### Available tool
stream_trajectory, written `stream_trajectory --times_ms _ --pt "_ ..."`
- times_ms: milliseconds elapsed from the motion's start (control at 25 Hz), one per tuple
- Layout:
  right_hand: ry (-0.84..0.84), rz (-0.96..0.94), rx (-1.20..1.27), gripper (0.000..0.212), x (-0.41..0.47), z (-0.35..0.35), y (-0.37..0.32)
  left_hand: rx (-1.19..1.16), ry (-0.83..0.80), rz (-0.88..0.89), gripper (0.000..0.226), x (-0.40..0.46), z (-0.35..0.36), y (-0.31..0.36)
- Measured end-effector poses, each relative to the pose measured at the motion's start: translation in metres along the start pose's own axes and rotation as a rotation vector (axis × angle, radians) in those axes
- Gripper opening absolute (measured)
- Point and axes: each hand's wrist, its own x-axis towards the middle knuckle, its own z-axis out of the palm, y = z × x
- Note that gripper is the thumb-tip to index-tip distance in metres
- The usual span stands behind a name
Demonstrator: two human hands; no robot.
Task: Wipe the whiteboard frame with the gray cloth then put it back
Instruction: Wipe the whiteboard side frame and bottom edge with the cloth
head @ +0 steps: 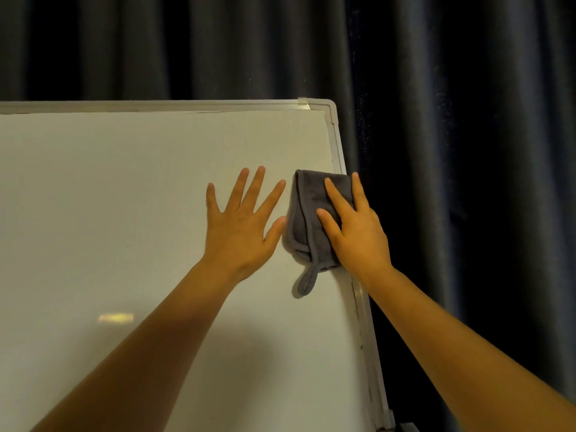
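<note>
A white whiteboard with a pale metal frame fills the left and middle of the head view. A folded gray cloth with a small hanging loop lies against the board's right frame edge, about halfway down. My right hand presses flat on the cloth, fingers spread, thumb side over the frame. My left hand rests flat on the white surface just left of the cloth, fingers apart, its thumb touching the cloth's edge.
Dark curtains hang behind and to the right of the board. The frame's top right corner has a rounded plastic cap and a strip of tape. A light reflection shows on the lower left surface.
</note>
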Motion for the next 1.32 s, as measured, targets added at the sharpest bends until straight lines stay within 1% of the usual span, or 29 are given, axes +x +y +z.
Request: stream_trajectory --times_ms 160,360,560,800,960,1120,1200,1320 --pt "0.019 0.049 0.012 0.058 -0.041 0.004 0.0 -0.004 -0.011 -0.013 0.068 -0.015 0.004 0.001" --pt "0.042 0.086 0.01 0.052 -0.086 0.003 -0.002 -0.008 0.004 -0.103 0.073 -0.048 0.01 0.023" --pt "0.009 0.097 -0.004 0.052 -0.129 -0.001 0.001 -0.006 0.015 -0.079 0.076 -0.093 0.012 0.042" --pt "-0.025 0.1 -0.055 0.051 -0.168 0.0 0.003 0.005 -0.023 -0.108 0.077 -0.131 0.011 0.061" --pt "-0.037 0.099 -0.1 0.054 -0.154 0.001 0.004 0.006 -0.043 -0.116 0.074 -0.132 0.011 0.061" --pt "-0.023 0.069 -0.151 0.064 -0.086 -0.002 0.001 -0.028 -0.039 -0.109 0.073 -0.133 0.013 0.061" --pt "-0.021 0.058 -0.177 0.064 -0.062 -0.005 -0.001 -0.042 -0.029 -0.115 0.072 -0.133 0.013 0.062" --pt "-0.026 0.045 -0.212 0.065 -0.07 -0.006 0.003 -0.043 -0.021 -0.121 0.071 -0.137 0.013 0.064"
